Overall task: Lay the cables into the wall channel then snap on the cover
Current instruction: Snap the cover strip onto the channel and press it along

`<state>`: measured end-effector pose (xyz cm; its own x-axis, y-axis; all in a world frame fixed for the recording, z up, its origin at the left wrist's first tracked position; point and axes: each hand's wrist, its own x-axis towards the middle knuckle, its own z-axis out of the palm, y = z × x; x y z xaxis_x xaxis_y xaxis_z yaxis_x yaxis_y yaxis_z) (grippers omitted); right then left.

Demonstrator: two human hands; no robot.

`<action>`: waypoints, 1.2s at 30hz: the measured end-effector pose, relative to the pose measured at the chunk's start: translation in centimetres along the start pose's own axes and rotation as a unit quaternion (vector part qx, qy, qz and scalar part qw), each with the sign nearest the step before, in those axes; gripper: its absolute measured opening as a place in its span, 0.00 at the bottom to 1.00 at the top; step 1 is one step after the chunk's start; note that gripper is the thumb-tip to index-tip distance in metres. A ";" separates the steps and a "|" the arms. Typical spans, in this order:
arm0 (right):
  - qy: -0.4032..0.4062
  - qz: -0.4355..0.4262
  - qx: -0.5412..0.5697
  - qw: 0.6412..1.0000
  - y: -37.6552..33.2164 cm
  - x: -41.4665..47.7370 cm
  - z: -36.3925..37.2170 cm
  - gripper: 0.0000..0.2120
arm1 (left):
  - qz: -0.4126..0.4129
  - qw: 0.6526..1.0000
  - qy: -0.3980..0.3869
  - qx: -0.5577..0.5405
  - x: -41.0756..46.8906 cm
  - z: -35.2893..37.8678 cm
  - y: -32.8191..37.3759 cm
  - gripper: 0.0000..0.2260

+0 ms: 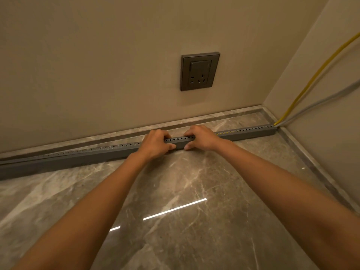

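Both hands clamp the grey channel (124, 152) just above the frame's centre: the left hand (155, 144) wraps it with fingers curled over the top edge and thumb pressed on the near face, and the right hand (200, 138) grips it the same way just beside it, a short perforated stretch showing between them. The channel lies on the marble floor (175, 191) along the skirting, running from the left edge to the corner at right. At that right end a yellow cable (315, 75) and a grey cable (331, 97) emerge and rise toward the upper right. A dark wall socket (200, 71) sits on the wall above the hands.
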<state>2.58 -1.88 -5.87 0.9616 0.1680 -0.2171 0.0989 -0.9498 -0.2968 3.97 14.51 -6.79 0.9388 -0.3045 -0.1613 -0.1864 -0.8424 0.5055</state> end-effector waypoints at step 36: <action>-0.005 -0.071 -0.007 0.997 -6.9 1.8 2.4 0.17 | -0.045 0.988 0.003 0.150 -3.3 -3.0 -4.2 0.14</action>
<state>2.97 5.58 -6.47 0.9347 0.3042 -0.1837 0.2378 -0.9196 -0.3128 2.51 20.42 -5.80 0.9572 -0.2197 -0.1881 -0.1781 -0.9602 0.2151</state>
